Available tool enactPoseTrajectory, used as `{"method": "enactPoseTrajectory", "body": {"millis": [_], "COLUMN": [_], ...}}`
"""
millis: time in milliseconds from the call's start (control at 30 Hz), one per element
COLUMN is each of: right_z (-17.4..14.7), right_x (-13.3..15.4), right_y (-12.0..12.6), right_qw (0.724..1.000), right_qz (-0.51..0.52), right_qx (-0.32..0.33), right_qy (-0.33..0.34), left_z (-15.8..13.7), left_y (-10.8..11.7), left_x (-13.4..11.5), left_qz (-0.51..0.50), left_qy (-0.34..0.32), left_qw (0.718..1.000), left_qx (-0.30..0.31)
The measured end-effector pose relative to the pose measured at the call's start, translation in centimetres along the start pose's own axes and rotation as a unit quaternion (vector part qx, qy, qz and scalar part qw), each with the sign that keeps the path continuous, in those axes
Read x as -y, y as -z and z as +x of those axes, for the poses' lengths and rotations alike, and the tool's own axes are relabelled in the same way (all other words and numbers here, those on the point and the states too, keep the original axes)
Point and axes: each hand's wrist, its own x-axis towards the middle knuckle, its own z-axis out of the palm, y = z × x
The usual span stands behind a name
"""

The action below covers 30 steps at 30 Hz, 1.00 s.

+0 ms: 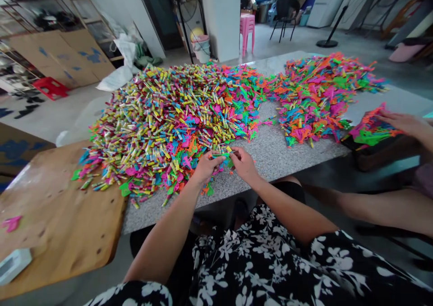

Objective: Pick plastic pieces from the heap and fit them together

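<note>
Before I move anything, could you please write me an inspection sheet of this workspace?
Surface: speckled grey table, with a brown wooden board at its left end.
Job's things: large heap of small, mostly yellow and red pieces; second heap of pink, orange, green and blue plastic pieces.
Clutter: white box-shaped device and pink plastic piece on the board.
Hands: left hand and right hand together pinch a small green plastic piece; a co-worker's hand is at a smaller colourful pile.
Cables: nothing seen on the table.
Surroundings: stacked pink plastic stools, black chair, red plastic stool.
</note>
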Motion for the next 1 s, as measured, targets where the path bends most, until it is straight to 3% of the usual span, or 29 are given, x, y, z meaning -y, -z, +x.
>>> {"method": "enactPoseTrajectory", "body": {"millis": [167, 333, 500, 800, 900, 1000], "right_z": [-0.5, -0.4, -0.7, -0.8, -0.6, -0.5], "right_x": [0.5, 1.1, 1.4, 1.1, 0.8, 0.5], "right_y": [-1.1, -0.5, 0.0, 0.4, 0.8, 1.4], "right_qw": [1.000, 0.997, 0.992, 0.988, 0.988, 0.991], "right_qz": [0.015, 0.069, 0.085, 0.096, 0.078, 0.015], "right_qx": [0.007, 0.025, 0.085, 0.117, 0.129, 0.130], "right_qy": [0.005, -0.011, -0.032, -0.038, -0.042, -0.006], "left_z": [0.0, 0.0, -0.3, -0.2, -0.1, -0.1], "left_y": [-0.7, 0.3, 0.5, 1.0, 1.2, 1.2], "left_x": [1.1, -0.1, -1.1, -0.1, 0.0, 0.1], "left_qz": [-0.083, -0.142, -0.117, -0.034, 0.009, 0.046], "left_qy": [-0.014, -0.015, -0.006, -0.003, -0.012, -0.029], "left_qw": [0.996, 0.989, 0.992, 0.998, 0.998, 0.996], "left_qx": [-0.041, -0.048, -0.051, -0.059, -0.064, -0.075]}}
